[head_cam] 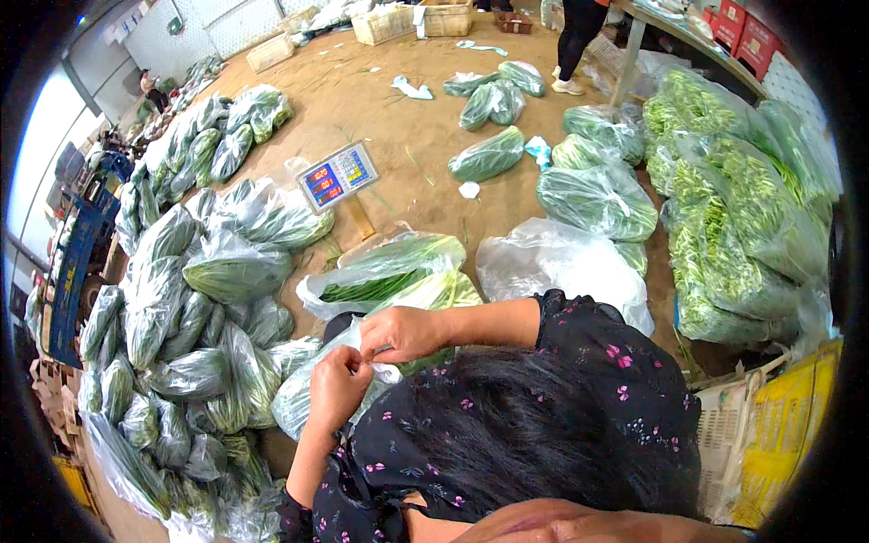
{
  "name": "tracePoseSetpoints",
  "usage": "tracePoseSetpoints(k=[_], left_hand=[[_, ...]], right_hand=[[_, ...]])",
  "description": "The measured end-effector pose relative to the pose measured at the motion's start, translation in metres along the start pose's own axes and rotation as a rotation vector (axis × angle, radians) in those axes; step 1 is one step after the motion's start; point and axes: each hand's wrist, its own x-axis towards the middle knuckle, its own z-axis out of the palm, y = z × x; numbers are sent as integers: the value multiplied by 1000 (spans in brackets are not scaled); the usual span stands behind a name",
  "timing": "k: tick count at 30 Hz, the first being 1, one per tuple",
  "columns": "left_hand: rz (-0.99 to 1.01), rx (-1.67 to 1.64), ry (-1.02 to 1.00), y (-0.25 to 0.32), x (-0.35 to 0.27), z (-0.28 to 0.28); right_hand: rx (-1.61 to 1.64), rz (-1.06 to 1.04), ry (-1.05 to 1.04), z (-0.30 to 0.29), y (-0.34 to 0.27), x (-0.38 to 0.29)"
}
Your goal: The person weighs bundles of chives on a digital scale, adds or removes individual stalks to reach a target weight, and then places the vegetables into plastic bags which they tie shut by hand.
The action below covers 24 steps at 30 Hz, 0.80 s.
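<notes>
My left hand (337,388) and my right hand (399,334) meet in front of my body, fingertips pinching the gathered film of a clear plastic bag (295,400). This bag lies against my front, partly hidden by my hands and sleeve. Just beyond my right hand is an open clear bag of long green leafy vegetables (380,285), its cut mouth side facing left. Paler green stalks (434,292) show beside it, above my right forearm. To the right of these spreads a loose, whitish plastic bag (563,265).
A digital scale display (337,177) stands on a post ahead. Bagged vegetables are piled at left (183,326) and right (597,200), with large bags of greens (733,217) farther right. A yellow crate (781,427) is at lower right. A person's legs (577,41) stand near a table (692,41).
</notes>
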Motion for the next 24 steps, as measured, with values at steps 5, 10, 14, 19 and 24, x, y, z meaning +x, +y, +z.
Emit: tracePoseSetpoints(k=[5,10,14,19,24], left_hand=[[-194,-333,-138,-10,-4,2],[44,-101,164,10,-3,1],[-138,-342,139,-4,-4,3],[-284,-690,101,-8,-3,-1],[-173,-562,62,5,-5,-10]], right_hand=[[42,-42,-36,-2,-4,2],[169,77,-93,-10,-1,2],[186,45,-162,-17,-5,10],[100,62,-56,-5,-7,12],[71,82,47,1,-7,14]])
